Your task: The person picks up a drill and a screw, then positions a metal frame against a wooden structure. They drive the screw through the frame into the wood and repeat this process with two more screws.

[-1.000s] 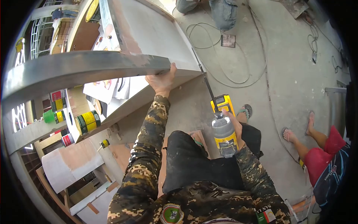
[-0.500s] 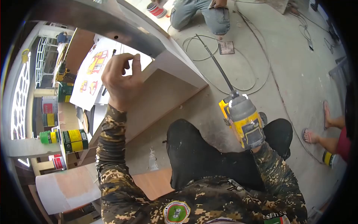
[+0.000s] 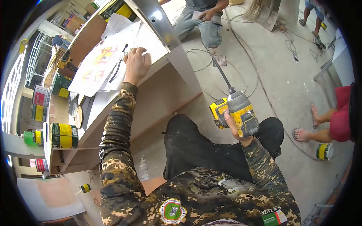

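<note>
My right hand (image 3: 235, 126) is wrapped around the grip of a yellow and black cordless drill (image 3: 243, 113). A long dark bit (image 3: 222, 71) extends from its chuck, pointing away from me over the floor. My left hand (image 3: 136, 66) is at the white cabinet top (image 3: 152, 47), with bent fingers close together near the surface. Whatever they may hold is hidden. Just left of that hand, a black pen-like item (image 3: 115, 71) lies on printed sheets (image 3: 102, 62) with red and yellow drawings.
A grey metal strip (image 3: 156, 19) stands along the cabinet's far edge. Green and yellow cans (image 3: 63, 135) stand at left, near another drill (image 3: 65, 60). A cable (image 3: 256, 60) loops over the floor. One person kneels ahead (image 3: 200, 22); another's sandalled foot (image 3: 301, 134) is at right.
My left hand has moved up and right, down towards the cabinet top. The metal strip no longer crosses in front of the papers. The view has shifted; the drill stays in my right hand.
</note>
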A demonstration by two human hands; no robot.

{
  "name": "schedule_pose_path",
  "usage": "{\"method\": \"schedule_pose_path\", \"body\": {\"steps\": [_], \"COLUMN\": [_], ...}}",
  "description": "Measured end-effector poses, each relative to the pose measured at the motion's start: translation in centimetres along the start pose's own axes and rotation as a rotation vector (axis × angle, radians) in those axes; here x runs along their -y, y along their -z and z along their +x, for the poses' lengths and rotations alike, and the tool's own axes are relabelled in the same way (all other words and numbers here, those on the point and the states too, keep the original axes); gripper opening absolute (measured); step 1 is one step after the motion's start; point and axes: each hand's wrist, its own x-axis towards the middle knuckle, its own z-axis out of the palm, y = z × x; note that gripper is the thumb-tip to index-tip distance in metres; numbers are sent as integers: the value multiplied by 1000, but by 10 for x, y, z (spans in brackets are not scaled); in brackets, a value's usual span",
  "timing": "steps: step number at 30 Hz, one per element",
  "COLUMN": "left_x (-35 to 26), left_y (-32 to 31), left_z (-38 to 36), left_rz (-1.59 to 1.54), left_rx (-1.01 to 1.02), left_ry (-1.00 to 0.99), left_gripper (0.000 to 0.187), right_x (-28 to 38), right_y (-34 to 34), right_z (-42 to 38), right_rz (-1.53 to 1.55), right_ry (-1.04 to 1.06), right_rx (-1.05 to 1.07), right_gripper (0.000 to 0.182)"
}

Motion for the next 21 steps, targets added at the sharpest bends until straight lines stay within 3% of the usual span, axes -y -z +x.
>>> {"method": "schedule_pose_path", "body": {"steps": [2, 3, 4, 5, 6, 8, 10, 12, 14, 15, 16, 18, 20, 21], "left_x": [-19, -32, -55, -73, -94, -131, -151, -141, -122, -114, -114, -117, -107, -122], "left_y": [-1, -5, -9, -15, -15, -32, -35, -36, -12, 8, 35, 74, 88, 101], "left_z": [-13, -27, -49, -71, -91, -133, -153, -134, -98, -74, -51, 6, 64, 81], "left_rz": [-110, -285, -467, -694, -713, -796, -854, -748, -710, -549, -508, -179, 71, 295], "left_rx": [-362, -395, -376, -162, -6, 34, -35, -345, -464, -439, -271, -181, 30, -76], "left_ry": [-184, -168, -86, -47, -140, -240, -136, -182, -221, -364, -408, -749, -1001, -1138], "left_gripper": [16, 18, 17, 18, 30, 45, 53, 49, 42, 44, 49, 58, 61, 46], "right_x": [7, 11, 15, 24, 24, 24, 37, 22, 25, 38, 46, 32, 13, 22], "right_y": [-2, -3, -3, 0, -2, -9, -5, -5, -4, -4, -3, -8, -12, -13], "right_z": [0, -1, -1, 1, -1, -7, -3, -19, -17, -10, -8, -18, -29, -22], "right_rz": [57, 42, 30, -87, -93, 1321, 1207, 693, 704, 554, 405, 466, 882, 625], "right_ry": [-11, 21, 53, 96, 100, -1009, -940, -644, -637, -660, -688, -680, -533, -497], "right_rx": [-5, -5, -5, 29, 31, -129, -17, 332, 333, 333, 334, 275, 253, 191], "right_gripper": [35, 26, 18, 17, 17, 16, 16, 77, 76, 75, 74, 72, 72, 62]}}
